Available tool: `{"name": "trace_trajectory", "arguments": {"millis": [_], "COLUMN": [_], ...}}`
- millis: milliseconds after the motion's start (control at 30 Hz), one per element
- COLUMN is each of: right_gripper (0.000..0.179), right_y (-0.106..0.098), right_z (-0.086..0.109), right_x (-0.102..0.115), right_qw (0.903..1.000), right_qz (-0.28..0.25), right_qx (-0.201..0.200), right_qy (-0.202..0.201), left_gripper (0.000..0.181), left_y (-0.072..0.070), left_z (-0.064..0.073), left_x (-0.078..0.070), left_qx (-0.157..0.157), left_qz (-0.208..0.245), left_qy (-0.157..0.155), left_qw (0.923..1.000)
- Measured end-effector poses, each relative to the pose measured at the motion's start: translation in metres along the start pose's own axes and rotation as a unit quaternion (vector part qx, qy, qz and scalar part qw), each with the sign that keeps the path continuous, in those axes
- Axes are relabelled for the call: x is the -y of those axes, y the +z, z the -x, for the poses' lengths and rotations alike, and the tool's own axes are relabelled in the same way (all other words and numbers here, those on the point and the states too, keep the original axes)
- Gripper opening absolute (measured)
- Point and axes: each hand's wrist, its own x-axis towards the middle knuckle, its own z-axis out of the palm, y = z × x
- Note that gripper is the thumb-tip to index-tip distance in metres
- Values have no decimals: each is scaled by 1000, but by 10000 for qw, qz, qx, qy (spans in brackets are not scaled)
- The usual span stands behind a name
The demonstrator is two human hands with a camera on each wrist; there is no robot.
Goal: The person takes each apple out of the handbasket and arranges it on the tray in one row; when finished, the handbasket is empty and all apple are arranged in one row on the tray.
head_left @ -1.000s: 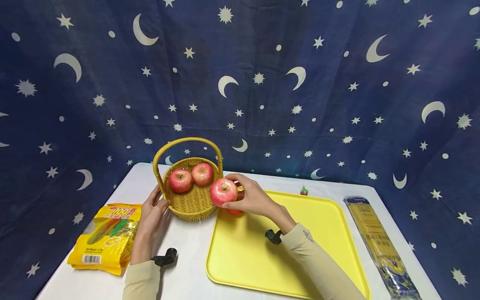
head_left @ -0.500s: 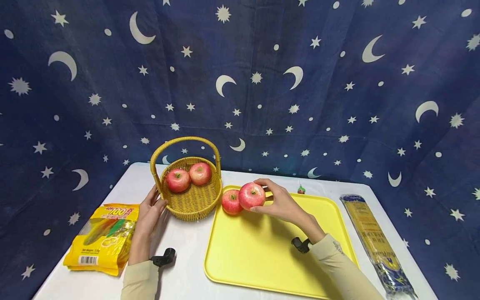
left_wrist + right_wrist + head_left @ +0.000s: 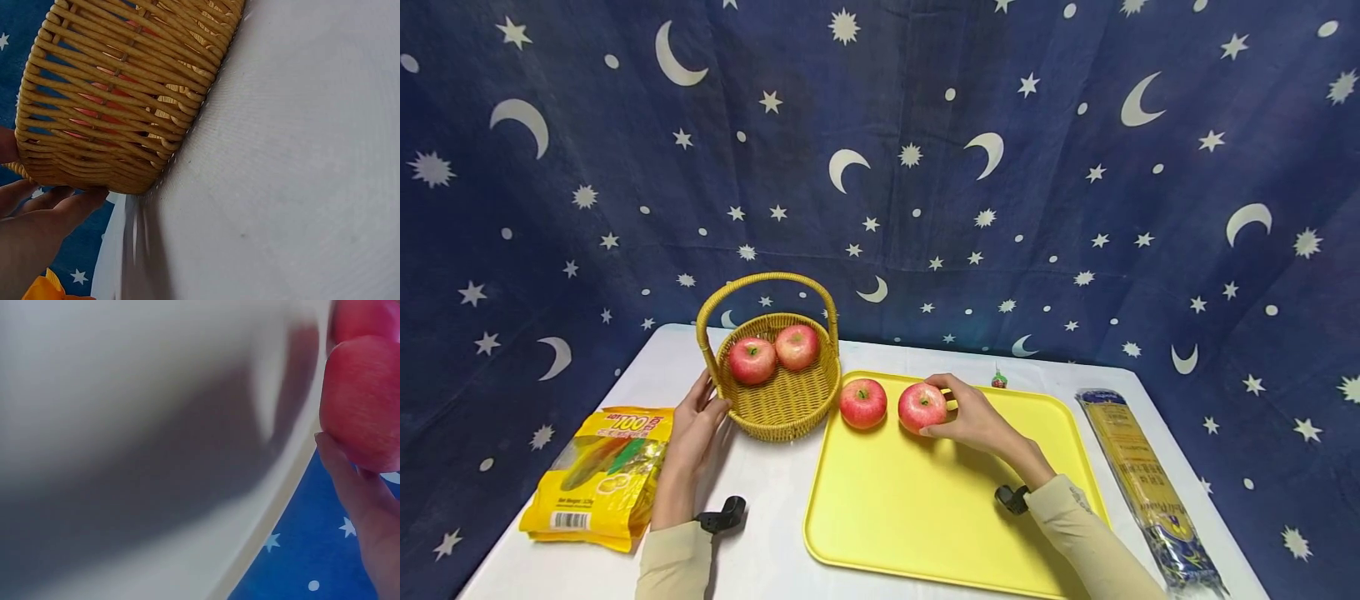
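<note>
My right hand (image 3: 972, 421) grips a red apple (image 3: 922, 408) over the yellow tray (image 3: 880, 508), thumb on the near side and fingers behind. Whether this apple touches the tray I cannot tell. Just left of it another apple (image 3: 862, 404) sits on the tray, a small gap between them. Two more apples, one in front (image 3: 752, 361) and one behind (image 3: 797, 347), lie in the wicker basket (image 3: 778, 408). My left hand (image 3: 696, 429) holds the basket's left side; in the left wrist view its fingertips (image 3: 87, 199) press the woven wall (image 3: 125, 94).
A yellow candy bag (image 3: 602, 475) lies left of my left forearm. Right of the tray is a long pasta packet (image 3: 1142, 483). A tiny green-and-red object (image 3: 999, 380) sits behind the tray's far edge. A starry blue curtain (image 3: 910, 200) hangs behind the white table (image 3: 760, 533).
My right hand has carried its apple from beside the basket rightward and down over the tray, uncovering the apple behind it. The left hand has stayed on the basket.
</note>
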Motion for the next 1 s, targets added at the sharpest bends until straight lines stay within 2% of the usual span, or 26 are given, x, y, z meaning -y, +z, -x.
{"name": "trace_trajectory", "arguments": {"millis": [233, 433, 633, 800, 1000], "right_gripper": [73, 76, 83, 80, 71], "right_y": [3, 5, 2, -4, 0], "right_z": [-1, -1, -1, -10, -29], "right_x": [-7, -8, -6, 5, 34], "right_qw": [9997, 9993, 9990, 9996, 9997], "right_qz": [216, 52, 35, 213, 202], "right_qx": [72, 164, 265, 140, -80], "right_qy": [125, 334, 358, 136, -120], "left_gripper": [78, 79, 78, 76, 76], "left_y": [0, 1, 3, 3, 3], "left_z": [0, -1, -2, -2, -3], "left_x": [0, 0, -1, 0, 1], "left_qx": [8, -13, -73, -80, -111], "left_qz": [-40, 28, 139, 188, 153], "left_qy": [-6, -16, -53, -46, -49], "left_qw": [10000, 10000, 9999, 9998, 9998]}}
